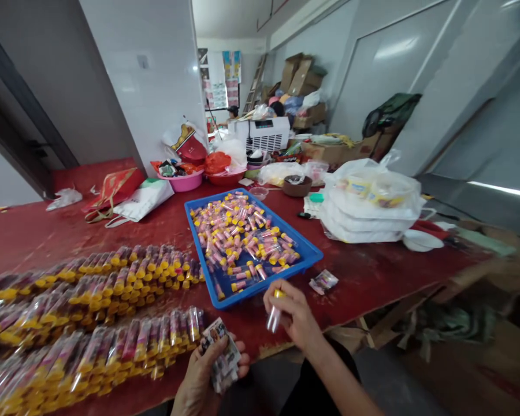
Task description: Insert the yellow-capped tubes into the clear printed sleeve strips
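Observation:
My left hand is wrapped round a stack of small printed cards near the table's front edge. In my right hand a clear tube with a yellow cap is pinched between the fingers, just off the front corner of the blue tray. Many pink-filled tubes with yellow caps lie loosely in that tray. To the left, similar capped tubes are piled in long rows on the red table. A small pile of printed packets lies right of the tray.
White plastic-wrapped packages stand at the right, beside a white bowl. Behind the tray are a pink basin, a brown bowl and a white appliance. Bags lie back left. Cardboard is below the table at right.

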The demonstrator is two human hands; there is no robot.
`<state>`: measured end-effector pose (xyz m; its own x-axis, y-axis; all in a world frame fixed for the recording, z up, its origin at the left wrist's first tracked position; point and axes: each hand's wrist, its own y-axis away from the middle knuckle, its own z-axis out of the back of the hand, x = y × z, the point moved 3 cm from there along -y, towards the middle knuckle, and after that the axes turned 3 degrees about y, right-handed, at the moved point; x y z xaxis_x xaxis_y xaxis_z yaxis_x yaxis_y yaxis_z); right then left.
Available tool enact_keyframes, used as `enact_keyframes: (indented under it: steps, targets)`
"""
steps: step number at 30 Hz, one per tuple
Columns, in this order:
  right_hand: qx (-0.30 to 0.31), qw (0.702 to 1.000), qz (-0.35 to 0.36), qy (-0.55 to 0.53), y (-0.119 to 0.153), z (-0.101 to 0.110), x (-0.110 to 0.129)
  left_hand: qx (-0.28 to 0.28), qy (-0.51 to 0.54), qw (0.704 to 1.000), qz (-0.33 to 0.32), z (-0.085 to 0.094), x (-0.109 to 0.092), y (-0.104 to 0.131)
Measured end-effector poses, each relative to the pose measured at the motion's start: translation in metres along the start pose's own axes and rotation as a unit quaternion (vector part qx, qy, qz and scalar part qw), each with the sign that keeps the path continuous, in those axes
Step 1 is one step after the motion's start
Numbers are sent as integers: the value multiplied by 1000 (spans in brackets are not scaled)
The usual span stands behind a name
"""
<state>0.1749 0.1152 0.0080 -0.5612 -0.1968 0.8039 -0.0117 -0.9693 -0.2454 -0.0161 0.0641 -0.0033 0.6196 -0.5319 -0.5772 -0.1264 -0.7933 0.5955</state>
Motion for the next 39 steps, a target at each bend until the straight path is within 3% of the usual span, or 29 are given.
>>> enact_keyframes:
  steps: [2, 4, 5, 8, 11, 15, 20, 28, 33, 36, 39]
  targets:
    - [3, 968, -91, -234, 31, -9, -4, 21, -18, 1000, 0, -6, 9, -7]
    - [11, 925, -154, -347, 52, -17, -8, 30, -48, 998, -10, -10, 18, -13]
    - [13, 918, -171, -358, 59, -19, -9, 29, -65, 997, -18, -12, 22, -15]
    - [21, 920, -192, -340, 72, -16, -6, 32, -102, 993, -53, -21, 30, -15]
    - [16, 941, -177, -290, 83, -5, 5, 69, -114, 988, -73, -32, 34, -5]
    - [-27, 963, -131, -232, 96, 8, 12, 117, -122, 985, -29, -40, 40, 6]
    - [-24, 953, -188, -235, 110, 6, 7, 146, -119, 982, 25, -36, 43, 16]
    - [-1, 950, -203, -238, 119, 5, 8, 116, -111, 986, 34, -18, 35, 15]
    - [1, 909, -233, -345, 128, 16, 0, 83, -85, 993, 18, -20, 32, 10]
    - [19, 908, -194, -372, 127, 23, 3, 73, -67, 995, 19, -27, 35, 5]
    - [3, 924, -143, -353, 124, 31, 7, 46, -47, 998, 6, -34, 38, -1]
